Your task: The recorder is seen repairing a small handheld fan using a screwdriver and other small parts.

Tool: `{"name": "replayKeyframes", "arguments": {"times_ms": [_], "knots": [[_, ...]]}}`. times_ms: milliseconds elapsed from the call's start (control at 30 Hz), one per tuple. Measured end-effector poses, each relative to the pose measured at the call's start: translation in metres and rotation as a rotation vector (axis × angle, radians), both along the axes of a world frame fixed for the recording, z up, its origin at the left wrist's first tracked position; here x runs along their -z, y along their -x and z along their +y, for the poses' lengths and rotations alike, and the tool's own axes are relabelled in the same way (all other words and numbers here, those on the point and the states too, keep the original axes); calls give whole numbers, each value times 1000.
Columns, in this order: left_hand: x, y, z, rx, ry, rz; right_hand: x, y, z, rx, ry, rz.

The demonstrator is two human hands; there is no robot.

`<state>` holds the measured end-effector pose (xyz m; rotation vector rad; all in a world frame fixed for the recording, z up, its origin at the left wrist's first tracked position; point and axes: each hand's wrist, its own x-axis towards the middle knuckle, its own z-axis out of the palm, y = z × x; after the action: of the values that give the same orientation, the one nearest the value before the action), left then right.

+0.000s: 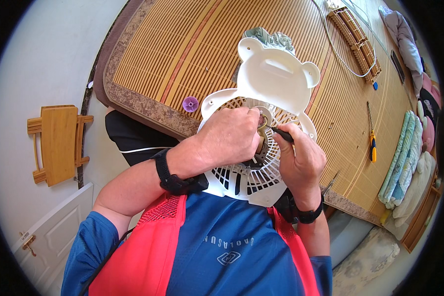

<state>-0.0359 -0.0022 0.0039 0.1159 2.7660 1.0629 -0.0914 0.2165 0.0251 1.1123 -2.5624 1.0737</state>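
Observation:
A white bear-shaped fan housing (274, 79) with a round slatted grille (269, 170) lies in front of me, its lower part close to my body. Over the grille's middle, my left hand (227, 133) is closed, its curled fingers at a round, metal-rimmed motor part (265, 118); the palm hides much of it. My right hand (303, 158) pinches a slim black-handled tool (282, 134) between thumb and fingers. Its thin tip points left at the motor part; whether it touches cannot be made out. A purple fan hub (190, 104) sits on the mat, left of the housing.
A bamboo mat (167, 54) covers the bed. On its right lie a yellow-and-blue screwdriver (373, 148), a rolled wooden slat bundle (355, 42) and a looped white cable (336, 52). Folded cloths (402, 158) line the right edge. A wooden folding stool (59, 145) stands at left.

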Motion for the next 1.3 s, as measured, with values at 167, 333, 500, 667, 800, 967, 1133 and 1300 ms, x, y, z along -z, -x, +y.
{"name": "replayKeyframes", "arguments": {"times_ms": [167, 333, 500, 667, 800, 967, 1133, 1300], "knots": [[1, -1, 1, -20, -12, 33, 0, 1, 0, 3, -10, -7], [0, 1, 1, -20, -14, 16, 1, 1, 0, 11, 10, 5], [-1, -1, 2, -32, -3, 27, -4, 0, 5, -40, -26, -17], [1, -6, 3, -60, 15, 44, -3, 0, 7, -70, 0, -18], [-3, -5, 3, -51, 18, 36, -5, 0, 5, -47, -7, -22], [-1, -5, 3, -46, 19, 25, -3, -1, 5, -39, -9, -29], [-2, -3, 2, -46, 8, 17, -3, 0, 5, -32, -3, -28], [-5, -3, 1, -41, -5, -41, -3, 1, 5, -43, -8, -20]]}}
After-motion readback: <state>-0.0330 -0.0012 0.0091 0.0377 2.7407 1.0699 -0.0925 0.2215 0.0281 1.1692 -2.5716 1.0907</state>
